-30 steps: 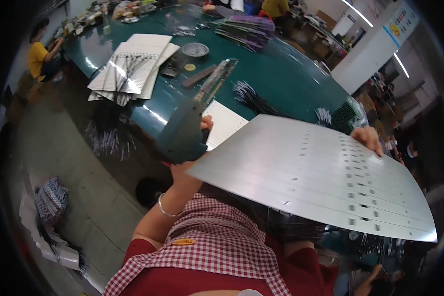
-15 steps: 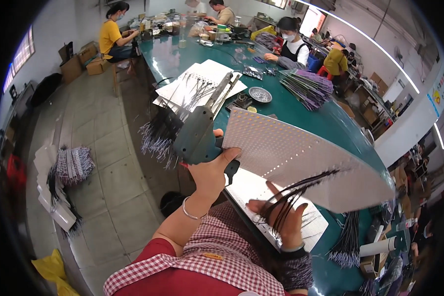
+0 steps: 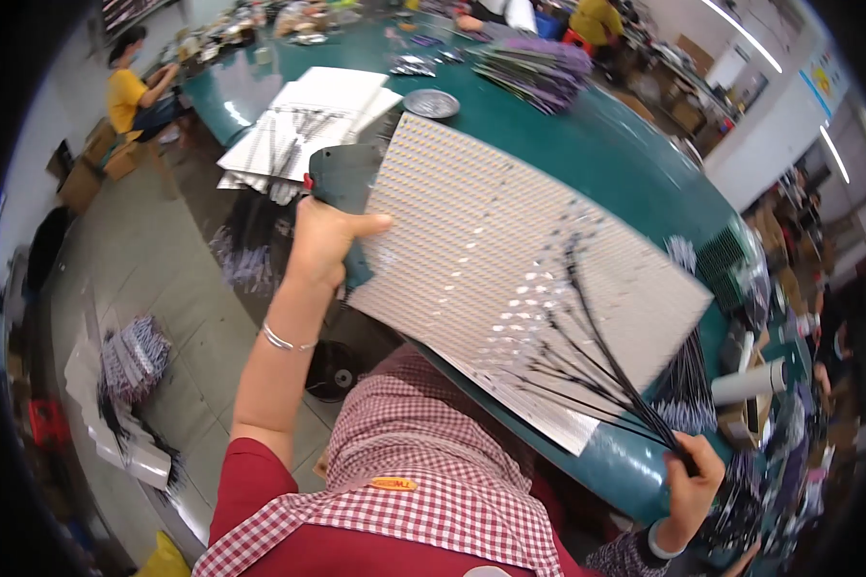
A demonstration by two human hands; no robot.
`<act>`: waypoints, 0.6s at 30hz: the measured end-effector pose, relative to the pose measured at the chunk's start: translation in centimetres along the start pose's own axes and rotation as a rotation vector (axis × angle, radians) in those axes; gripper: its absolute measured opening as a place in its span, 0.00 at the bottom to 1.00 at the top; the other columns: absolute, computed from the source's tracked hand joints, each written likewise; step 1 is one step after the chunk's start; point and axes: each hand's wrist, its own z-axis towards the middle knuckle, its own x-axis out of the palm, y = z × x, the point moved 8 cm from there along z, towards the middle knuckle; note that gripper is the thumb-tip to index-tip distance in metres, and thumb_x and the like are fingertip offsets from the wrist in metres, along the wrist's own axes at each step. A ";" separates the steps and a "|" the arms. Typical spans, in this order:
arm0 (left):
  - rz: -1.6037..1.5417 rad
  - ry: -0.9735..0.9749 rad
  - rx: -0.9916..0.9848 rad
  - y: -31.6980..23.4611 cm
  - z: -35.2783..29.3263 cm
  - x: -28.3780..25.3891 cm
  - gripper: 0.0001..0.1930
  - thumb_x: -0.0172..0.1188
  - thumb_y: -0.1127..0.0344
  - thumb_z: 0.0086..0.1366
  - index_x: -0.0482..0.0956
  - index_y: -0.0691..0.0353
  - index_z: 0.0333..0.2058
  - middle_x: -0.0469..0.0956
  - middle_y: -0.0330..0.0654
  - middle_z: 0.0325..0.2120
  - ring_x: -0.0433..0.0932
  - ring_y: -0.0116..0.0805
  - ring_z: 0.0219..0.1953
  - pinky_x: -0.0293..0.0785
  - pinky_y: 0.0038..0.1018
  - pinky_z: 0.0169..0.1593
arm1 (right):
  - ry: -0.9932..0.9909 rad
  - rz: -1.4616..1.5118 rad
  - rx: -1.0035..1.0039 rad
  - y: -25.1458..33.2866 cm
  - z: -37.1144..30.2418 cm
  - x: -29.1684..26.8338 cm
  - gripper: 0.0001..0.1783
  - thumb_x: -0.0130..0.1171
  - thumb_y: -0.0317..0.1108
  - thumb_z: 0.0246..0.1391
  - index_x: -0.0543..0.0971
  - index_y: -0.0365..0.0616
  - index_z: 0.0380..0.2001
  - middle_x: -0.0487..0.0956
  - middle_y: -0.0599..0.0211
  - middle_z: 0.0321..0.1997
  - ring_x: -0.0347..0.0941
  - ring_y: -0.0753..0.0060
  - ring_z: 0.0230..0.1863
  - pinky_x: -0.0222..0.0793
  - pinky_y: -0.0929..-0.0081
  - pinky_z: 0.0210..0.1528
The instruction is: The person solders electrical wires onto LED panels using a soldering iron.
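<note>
A large pale perforated board (image 3: 452, 207), dotted with rows of holes, is tilted up in front of me. My left hand (image 3: 329, 236) is closed at its left edge, thumb lying over the face and the other fingers mostly hidden. Against that edge, at the same hand, sits a dark grey plastic tool-like body (image 3: 342, 175); its kind is unclear. At the lower right, my right hand (image 3: 691, 486) is closed round the gathered ends of a bunch of thin black wires (image 3: 635, 399). Their other ends fan out over the board, several reaching its holes.
White boards with black wires (image 3: 356, 91) lie on the green table (image 3: 548, 154), near a round metal dish (image 3: 431, 103) and a purple bundle (image 3: 534, 72). More wire bundles (image 3: 685, 385) stand at the right. Boards and bundles (image 3: 135, 356) lie on the left. Co-workers sit around the table.
My right hand has moved down and right, from open fingers among the wires to closed round their ends. The board now faces me more squarely, and my view has shifted.
</note>
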 end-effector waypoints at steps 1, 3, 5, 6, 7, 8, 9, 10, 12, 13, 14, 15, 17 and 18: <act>0.096 0.030 -0.038 1.1 0.3 0.7 0.19 0.67 0.86 0.42 0.80 0.73 0.36 0.81 0.45 0.32 0.80 0.33 0.30 0.78 0.28 0.39 | 0.079 -0.001 0.099 -1.8 0.1 -0.6 0.14 0.58 0.17 0.40 0.81 0.32 0.34 0.74 0.68 0.22 0.67 0.82 0.24 0.60 0.84 0.28; 0.223 0.063 -0.095 3.6 1.1 1.4 0.16 0.67 0.86 0.42 0.80 0.73 0.33 0.81 0.45 0.28 0.79 0.32 0.26 0.78 0.27 0.35 | 0.134 -0.001 0.220 -6.1 0.8 -0.9 0.13 0.58 0.18 0.42 0.81 0.32 0.35 0.74 0.66 0.20 0.68 0.80 0.23 0.61 0.83 0.27; 0.262 0.075 -0.105 6.6 2.0 2.5 0.15 0.68 0.84 0.40 0.80 0.73 0.31 0.81 0.44 0.27 0.79 0.32 0.26 0.77 0.28 0.33 | 0.084 -0.060 0.220 -12.2 2.3 0.5 0.12 0.58 0.19 0.45 0.81 0.33 0.36 0.76 0.62 0.22 0.71 0.74 0.24 0.64 0.79 0.29; 0.300 0.048 -0.097 8.2 2.5 2.2 0.14 0.69 0.83 0.39 0.79 0.74 0.29 0.80 0.44 0.26 0.78 0.33 0.25 0.76 0.29 0.31 | 0.069 -0.121 0.187 -14.0 3.2 1.3 0.11 0.58 0.19 0.46 0.81 0.34 0.36 0.77 0.60 0.25 0.73 0.70 0.27 0.66 0.76 0.31; 0.413 0.015 -0.044 10.0 3.2 1.3 0.15 0.70 0.78 0.40 0.77 0.75 0.29 0.80 0.44 0.26 0.77 0.32 0.25 0.74 0.29 0.32 | 0.071 -0.126 0.197 -14.5 3.7 1.9 0.11 0.58 0.19 0.46 0.81 0.34 0.36 0.77 0.60 0.25 0.73 0.70 0.27 0.66 0.76 0.31; 0.416 0.027 -0.053 10.2 3.0 1.9 0.15 0.70 0.78 0.40 0.77 0.75 0.29 0.80 0.44 0.26 0.77 0.32 0.25 0.74 0.29 0.32 | -0.005 -0.519 0.024 -13.3 4.2 2.1 0.11 0.57 0.20 0.48 0.80 0.35 0.37 0.78 0.57 0.30 0.74 0.65 0.31 0.68 0.73 0.34; 0.578 -0.035 0.045 9.2 2.5 1.8 0.15 0.70 0.75 0.42 0.77 0.75 0.30 0.80 0.44 0.26 0.77 0.31 0.26 0.74 0.29 0.32 | -0.076 -0.908 -0.161 -11.6 4.8 2.9 0.10 0.56 0.20 0.51 0.80 0.35 0.37 0.78 0.55 0.36 0.75 0.60 0.35 0.70 0.71 0.38; 0.737 -0.089 0.143 7.9 1.9 1.8 0.16 0.69 0.73 0.43 0.76 0.75 0.31 0.80 0.44 0.26 0.77 0.31 0.27 0.73 0.28 0.33 | -0.068 -0.915 -0.144 -10.8 5.8 3.4 0.10 0.56 0.20 0.51 0.80 0.35 0.37 0.78 0.55 0.36 0.75 0.60 0.35 0.70 0.71 0.38; 0.522 -0.141 0.169 6.7 0.2 1.7 0.13 0.69 0.79 0.45 0.78 0.71 0.33 0.78 0.38 0.26 0.76 0.26 0.28 0.72 0.25 0.34 | -0.226 -0.632 -0.270 -5.9 8.9 3.4 0.10 0.54 0.20 0.53 0.77 0.37 0.39 0.76 0.53 0.41 0.74 0.53 0.41 0.70 0.67 0.43; 0.398 -0.151 0.185 6.2 -0.8 2.0 0.14 0.68 0.78 0.46 0.78 0.71 0.34 0.79 0.38 0.27 0.76 0.26 0.28 0.72 0.24 0.33 | -0.189 -0.488 -0.276 -3.9 10.7 4.9 0.10 0.54 0.21 0.53 0.77 0.36 0.40 0.76 0.55 0.39 0.75 0.58 0.39 0.70 0.69 0.41; 0.277 -0.168 0.200 5.5 -1.9 2.4 0.14 0.68 0.78 0.48 0.78 0.71 0.36 0.79 0.38 0.28 0.76 0.25 0.28 0.72 0.22 0.32 | -0.152 -0.340 -0.283 -2.0 12.5 7.1 0.10 0.54 0.21 0.54 0.77 0.36 0.41 0.77 0.57 0.37 0.75 0.63 0.37 0.70 0.72 0.40; 0.277 -0.160 0.183 4.9 -2.7 2.9 0.14 0.68 0.78 0.48 0.78 0.71 0.36 0.79 0.38 0.28 0.76 0.25 0.28 0.72 0.22 0.32 | -0.060 -0.239 -0.288 -0.6 14.2 10.2 0.10 0.54 0.21 0.54 0.77 0.36 0.41 0.77 0.57 0.36 0.76 0.63 0.37 0.71 0.71 0.40; 0.274 -0.086 0.011 4.6 -3.9 3.7 0.16 0.67 0.77 0.51 0.78 0.71 0.40 0.79 0.39 0.30 0.77 0.23 0.30 0.73 0.22 0.36 | 0.109 -0.077 -0.299 1.4 17.5 16.9 0.08 0.55 0.24 0.54 0.76 0.36 0.39 0.77 0.56 0.35 0.76 0.62 0.36 0.71 0.69 0.39; 0.268 -0.076 -0.002 4.6 -4.2 4.4 0.16 0.67 0.77 0.51 0.78 0.71 0.40 0.79 0.39 0.30 0.77 0.23 0.30 0.73 0.22 0.36 | 0.172 -0.036 -0.288 0.9 18.8 19.9 0.07 0.57 0.25 0.53 0.76 0.35 0.36 0.77 0.55 0.34 0.76 0.61 0.35 0.71 0.68 0.39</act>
